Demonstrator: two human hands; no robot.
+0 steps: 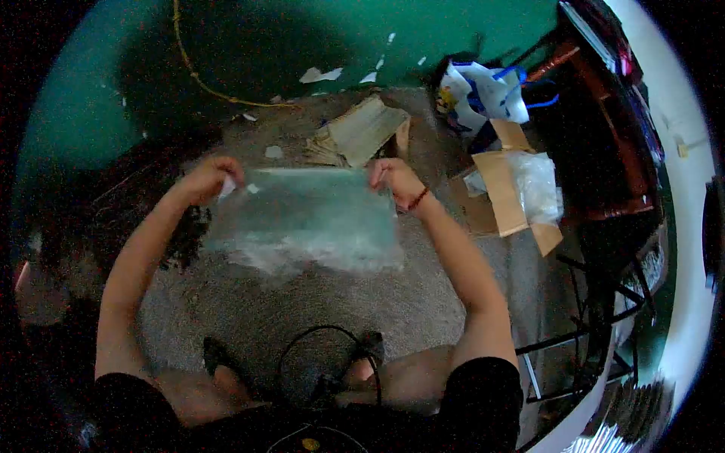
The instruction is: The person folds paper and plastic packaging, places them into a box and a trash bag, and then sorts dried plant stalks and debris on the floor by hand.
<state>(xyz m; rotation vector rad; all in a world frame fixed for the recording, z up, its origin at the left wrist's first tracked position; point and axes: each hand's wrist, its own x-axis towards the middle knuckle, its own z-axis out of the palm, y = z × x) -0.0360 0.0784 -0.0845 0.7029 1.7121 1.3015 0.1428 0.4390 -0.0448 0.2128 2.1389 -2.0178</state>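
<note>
A clear plastic bag [306, 215] is stretched wide between my two hands, above the grey floor. My left hand [214, 178] is closed on its upper left corner, where a small white bit shows by the fingers. At the upper right corner, my right hand [396, 181] pinches the edge; a dark bracelet circles that wrist. The lower edge of the bag hangs loose and looks crumpled and blurred. I cannot make out anything inside it.
Beyond the bag lies a stack of flattened, yellowed paper or card [366, 130]. To the right stand an open cardboard box [500, 200] with clear plastic packaging [538, 187] and a white-and-blue bag [483, 94]. A black metal frame [581, 325] is at lower right. A yellow cord [195, 74] hangs by the green wall.
</note>
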